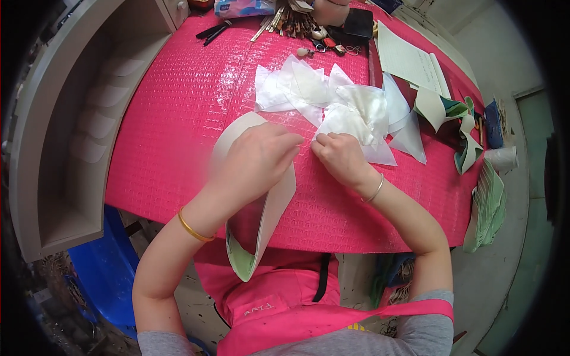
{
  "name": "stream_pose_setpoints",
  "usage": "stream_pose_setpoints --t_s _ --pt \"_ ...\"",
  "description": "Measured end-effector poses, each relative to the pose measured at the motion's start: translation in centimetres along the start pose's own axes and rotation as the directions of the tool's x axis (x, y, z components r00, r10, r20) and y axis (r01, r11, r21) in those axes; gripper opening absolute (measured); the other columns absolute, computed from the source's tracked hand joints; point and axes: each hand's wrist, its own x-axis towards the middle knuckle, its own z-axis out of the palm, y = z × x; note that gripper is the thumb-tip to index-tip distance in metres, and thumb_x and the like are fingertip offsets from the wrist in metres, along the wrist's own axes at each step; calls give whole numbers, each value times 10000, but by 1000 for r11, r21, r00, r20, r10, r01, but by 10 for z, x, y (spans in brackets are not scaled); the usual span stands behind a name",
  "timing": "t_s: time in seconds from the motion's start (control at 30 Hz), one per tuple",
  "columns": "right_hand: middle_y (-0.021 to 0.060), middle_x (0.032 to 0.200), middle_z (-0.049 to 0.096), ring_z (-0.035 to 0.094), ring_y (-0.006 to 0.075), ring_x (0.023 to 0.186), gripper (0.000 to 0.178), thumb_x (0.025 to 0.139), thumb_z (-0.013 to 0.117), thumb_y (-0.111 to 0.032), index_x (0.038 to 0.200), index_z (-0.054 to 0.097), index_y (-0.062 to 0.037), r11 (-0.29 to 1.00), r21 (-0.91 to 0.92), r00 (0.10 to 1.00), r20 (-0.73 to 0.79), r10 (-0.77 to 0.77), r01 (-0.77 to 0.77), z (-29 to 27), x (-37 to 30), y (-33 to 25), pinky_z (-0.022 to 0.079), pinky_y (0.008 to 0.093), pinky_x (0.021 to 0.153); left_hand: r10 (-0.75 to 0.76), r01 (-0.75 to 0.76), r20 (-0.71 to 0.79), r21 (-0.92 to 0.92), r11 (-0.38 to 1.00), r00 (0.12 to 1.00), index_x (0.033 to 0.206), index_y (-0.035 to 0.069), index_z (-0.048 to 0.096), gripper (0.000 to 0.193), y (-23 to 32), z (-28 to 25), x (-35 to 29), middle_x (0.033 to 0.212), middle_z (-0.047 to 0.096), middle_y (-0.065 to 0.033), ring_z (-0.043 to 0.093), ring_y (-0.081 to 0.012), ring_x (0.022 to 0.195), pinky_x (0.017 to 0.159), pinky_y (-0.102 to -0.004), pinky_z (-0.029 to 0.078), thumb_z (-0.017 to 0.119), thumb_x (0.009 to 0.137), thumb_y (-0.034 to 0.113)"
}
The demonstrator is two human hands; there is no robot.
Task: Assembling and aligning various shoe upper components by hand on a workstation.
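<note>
My left hand is closed, fingers curled, over a looped cream piece with a light-green inner side. The piece bends round under that hand, and its lower end hangs past the table's near edge. How the fingertips grip it is partly hidden. To the right, my right hand pinches at the near-left edge of a loose pile of white translucent sheets, cut to pointed shapes and overlapping. The two hands are close together but apart.
Pink textured covering lies over the table. Black pens, a bundle of thin sticks and small items stand at the back. An open notebook, green-and-cream pieces and a stacked green bundle lie rightward. A shelf borders the left.
</note>
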Motion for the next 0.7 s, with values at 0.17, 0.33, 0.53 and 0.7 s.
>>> stream_pose_setpoints --t_s 0.17,0.33,0.53,0.7 --pt "68 606 500 551 183 541 49 633 551 -93 605 518 -69 997 -78 1000 19 -25 26 1 7 -10 445 312 480 -17 17 -10 -13 1000 1000 902 20 621 148 0 3 5 759 574 -119 557 -262 721 655 -346 444 557 784 83" --pt "100 640 576 586 205 556 94 700 565 -83 648 571 -5 955 189 966 -76 247 -229 2 3 4 468 299 505 8 -7 10 -33 999 1000 904 26 620 154 -2 16 9 778 575 -125 558 -264 752 677 -349 446 545 794 103" --pt "63 779 626 590 108 676 178 814 577 -94 899 616 57 145 797 713 422 560 -586 0 -15 29 481 220 614 -307 273 259 160 949 916 774 41 666 214 -13 52 42 634 604 -109 592 -270 623 608 -366 468 589 754 239" --pt "66 739 634 591 99 648 189 785 577 -118 868 637 40 -150 847 690 506 517 -509 1 -13 22 476 219 572 -457 515 421 -27 857 784 740 -2 670 318 -20 68 67 588 622 -85 610 -182 574 561 -320 470 634 693 311"
